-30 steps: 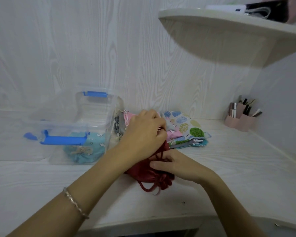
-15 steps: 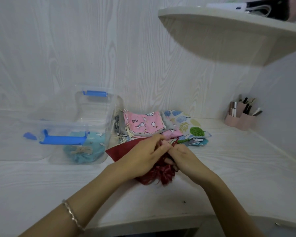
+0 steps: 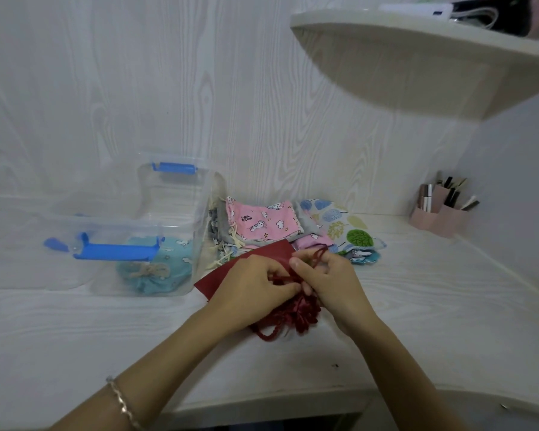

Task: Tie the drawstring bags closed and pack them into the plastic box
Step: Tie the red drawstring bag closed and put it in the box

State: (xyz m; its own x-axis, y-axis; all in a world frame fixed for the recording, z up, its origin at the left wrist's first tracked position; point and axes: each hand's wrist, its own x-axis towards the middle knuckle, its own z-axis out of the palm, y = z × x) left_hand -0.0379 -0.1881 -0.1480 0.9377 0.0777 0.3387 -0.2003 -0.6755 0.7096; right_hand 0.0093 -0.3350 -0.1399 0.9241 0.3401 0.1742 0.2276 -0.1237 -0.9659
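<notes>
Teal bag (image 3: 156,272) in plastic box (image 3: 122,226)

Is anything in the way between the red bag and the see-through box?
Nothing visible is. The red bag, held by the left hand and right hand, lies just right of the plastic box, with bare desk between. The pile of other bags sits behind, off that path.

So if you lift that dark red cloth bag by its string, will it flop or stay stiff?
Probably floppy: the dark red cloth drawstring bag lies flat on the white desk and its gathered mouth bunches into ruffles. Likely light, being thin, flat fabric. It shouldn't roll, and its thick twisted red cord looks grippy rather than slippery.
</notes>
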